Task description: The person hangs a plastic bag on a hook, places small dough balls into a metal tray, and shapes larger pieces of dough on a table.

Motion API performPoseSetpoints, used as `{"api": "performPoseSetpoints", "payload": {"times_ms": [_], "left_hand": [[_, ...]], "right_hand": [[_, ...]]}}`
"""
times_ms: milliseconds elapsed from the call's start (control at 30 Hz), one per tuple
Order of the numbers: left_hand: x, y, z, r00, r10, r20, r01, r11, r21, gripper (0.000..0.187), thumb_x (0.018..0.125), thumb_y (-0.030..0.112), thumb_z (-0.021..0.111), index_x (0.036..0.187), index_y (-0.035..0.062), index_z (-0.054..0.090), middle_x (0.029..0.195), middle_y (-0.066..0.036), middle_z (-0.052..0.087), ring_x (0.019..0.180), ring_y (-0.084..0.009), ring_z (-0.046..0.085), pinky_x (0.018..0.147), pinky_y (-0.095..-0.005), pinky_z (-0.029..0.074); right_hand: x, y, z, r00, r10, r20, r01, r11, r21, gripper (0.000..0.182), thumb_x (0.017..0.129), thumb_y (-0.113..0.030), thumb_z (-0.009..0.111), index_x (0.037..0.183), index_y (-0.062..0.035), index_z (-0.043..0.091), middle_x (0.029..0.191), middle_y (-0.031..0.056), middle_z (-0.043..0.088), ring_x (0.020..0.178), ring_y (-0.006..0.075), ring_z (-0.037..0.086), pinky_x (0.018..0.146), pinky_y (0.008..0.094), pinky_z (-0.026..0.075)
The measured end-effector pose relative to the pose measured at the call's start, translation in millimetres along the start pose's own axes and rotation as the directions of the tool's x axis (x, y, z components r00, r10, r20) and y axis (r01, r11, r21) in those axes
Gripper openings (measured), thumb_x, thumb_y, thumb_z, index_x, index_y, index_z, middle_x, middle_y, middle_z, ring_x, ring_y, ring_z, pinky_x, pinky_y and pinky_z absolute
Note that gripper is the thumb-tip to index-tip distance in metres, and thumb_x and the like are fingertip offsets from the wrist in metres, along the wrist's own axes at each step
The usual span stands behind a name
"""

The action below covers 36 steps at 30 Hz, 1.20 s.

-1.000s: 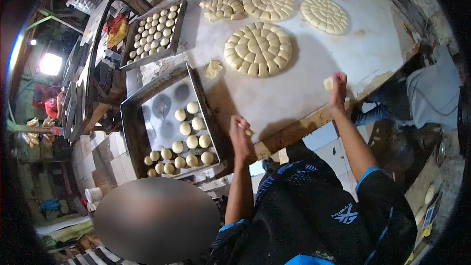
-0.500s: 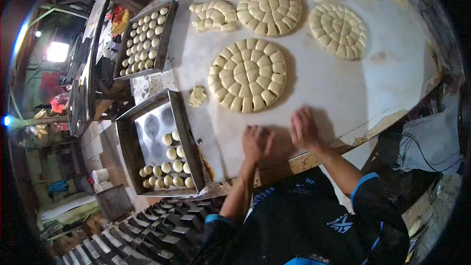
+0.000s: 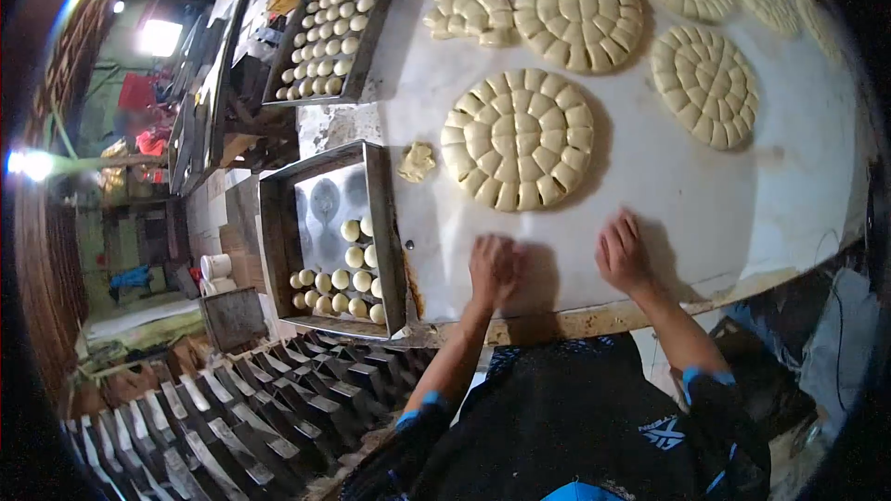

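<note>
My left hand [image 3: 497, 269] is low over the white table top [image 3: 677, 190], its fingers curled down. To its right my right hand [image 3: 624, 252] is cupped in the same way, knuckles up. Whatever lies under either palm is hidden. Beyond them rests a round slab of pale dough [image 3: 517, 139], cut in rings of wedge-shaped pieces. A partly used dough slab [image 3: 467, 14] and a whole cut one [image 3: 579, 19] lie farther back. A small scrap of dough [image 3: 417, 161] is left of the nearest slab.
A metal tray [image 3: 397, 250] with several dough balls [image 3: 341, 280] stands at the table's left edge. Behind it is a fuller tray [image 3: 350, 100]. More cut slabs [image 3: 705, 86] lie at the right. Stacked dark metal pieces [image 3: 223, 436] fill the floor at lower left.
The view has shifted, so table and trays appear farther right and mostly higher. My hands are a little farther apart, still curled near the table's front. The dough slabs look the same.
</note>
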<state>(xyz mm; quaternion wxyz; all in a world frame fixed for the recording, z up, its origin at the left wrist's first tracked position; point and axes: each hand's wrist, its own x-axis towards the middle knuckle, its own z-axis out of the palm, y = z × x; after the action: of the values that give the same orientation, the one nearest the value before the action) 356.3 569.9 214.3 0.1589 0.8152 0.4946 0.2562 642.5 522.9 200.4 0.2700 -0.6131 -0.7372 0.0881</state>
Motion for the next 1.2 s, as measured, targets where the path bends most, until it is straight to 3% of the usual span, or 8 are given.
{"api": "performPoseSetpoints", "payload": {"times_ms": [300,433,533,600,767,967,1100,1200], "left_hand": [[54.3,-59.7,-42.4,0.985,-0.006,-0.170,0.036,0.984,0.175,0.013,0.078,0.013,0.066,0.089,0.0077,0.062,0.090,-0.011,0.061,0.090,-0.0342,0.054,0.082,-0.0432,0.044],[20.0,-38.5,-5.1,0.992,-0.126,0.010,0.123,0.943,-0.308,0.041,0.067,0.005,0.069,0.107,0.0113,0.061,0.103,-0.014,0.061,0.099,-0.0373,0.055,0.085,-0.0455,0.046],[-46.1,-34.8,-30.3,0.981,0.098,0.167,-0.057,0.970,-0.235,0.043,0.085,0.002,0.050,0.128,0.0041,0.052,0.124,-0.020,0.054,0.114,-0.0370,0.052,0.102,-0.0434,0.042],[-57.3,-38.8,-84.1,0.928,0.003,0.371,0.071,0.980,-0.185,0.036,0.091,0.006,0.052,0.127,0.0062,0.055,0.122,-0.019,0.054,0.113,-0.0368,0.051,0.102,-0.0406,0.042],[1.1,-129.8,-170.1,0.951,-0.241,-0.192,0.157,0.915,-0.371,0.045,0.078,0.007,0.072,0.120,0.0048,0.058,0.107,-0.016,0.062,0.100,-0.0298,0.059,0.085,-0.0386,0.048],[74.6,-264.0,-133.3,0.920,-0.365,-0.141,0.344,0.926,-0.152,0.071,0.066,0.028,0.084,0.126,0.0050,0.053,0.097,-0.015,0.067,0.087,-0.0325,0.065,0.072,-0.0422,0.051],[72.6,-240.8,-174.3,0.837,-0.540,0.087,0.546,0.814,-0.199,0.112,0.061,0.028,0.085,0.150,0.0076,0.019,0.123,-0.018,0.059,0.113,-0.0374,0.058,0.096,-0.0441,0.044],[58.1,-247.8,-192.2,0.860,-0.486,-0.157,0.444,0.863,-0.243,0.107,0.065,0.027,0.083,0.149,0.0056,0.020,0.127,-0.020,0.056,0.115,-0.0355,0.056,0.096,-0.0456,0.043]], "right_hand": [[67.5,69.6,-21.5,0.933,0.246,-0.264,-0.287,0.950,-0.126,0.009,0.084,-0.007,0.056,0.090,-0.0010,0.052,0.092,0.0191,0.052,0.091,0.0382,0.048,0.084,0.0476,0.038],[50.2,33.1,18.6,0.872,0.421,-0.251,-0.406,0.907,0.110,0.012,0.085,-0.008,0.057,0.095,-0.0018,0.054,0.096,0.0177,0.056,0.094,0.0373,0.051,0.083,0.0471,0.041],[13.8,-8.4,-15.8,0.976,0.149,-0.158,-0.168,0.979,-0.119,0.011,0.087,-0.009,0.057,0.095,-0.0015,0.057,0.097,0.0181,0.059,0.094,0.0375,0.054,0.084,0.0440,0.043],[0.1,-11.2,-48.4,0.893,0.451,-0.002,-0.450,0.890,-0.070,0.011,0.087,-0.009,0.056,0.093,-0.0014,0.061,0.093,0.0184,0.063,0.087,0.0380,0.059,0.079,0.0425,0.045],[-15.4,9.1,-25.8,0.562,0.795,0.227,-0.827,0.542,0.149,0.023,0.087,-0.011,0.058,0.106,0.0005,0.065,0.093,0.0132,0.070,0.078,0.0242,0.066,0.071,0.0344,0.054],[200.5,-278.9,36.1,1.000,-0.024,-0.008,0.026,0.929,0.368,0.036,0.081,-0.012,0.068,0.113,0.0000,0.056,0.106,0.0166,0.062,0.102,0.0303,0.061,0.088,0.0385,0.049],[298.6,-323.7,126.8,0.922,-0.353,-0.157,0.386,0.861,0.332,0.028,0.078,-0.015,0.072,0.101,-0.0020,0.061,0.103,0.0161,0.062,0.097,0.0353,0.062,0.084,0.0401,0.050],[315.2,-299.9,175.5,0.865,-0.443,0.235,0.418,0.896,0.153,0.027,0.074,-0.015,0.073,0.095,-0.0011,0.062,0.102,0.0164,0.062,0.100,0.0367,0.057,0.091,0.0447,0.046]]}}
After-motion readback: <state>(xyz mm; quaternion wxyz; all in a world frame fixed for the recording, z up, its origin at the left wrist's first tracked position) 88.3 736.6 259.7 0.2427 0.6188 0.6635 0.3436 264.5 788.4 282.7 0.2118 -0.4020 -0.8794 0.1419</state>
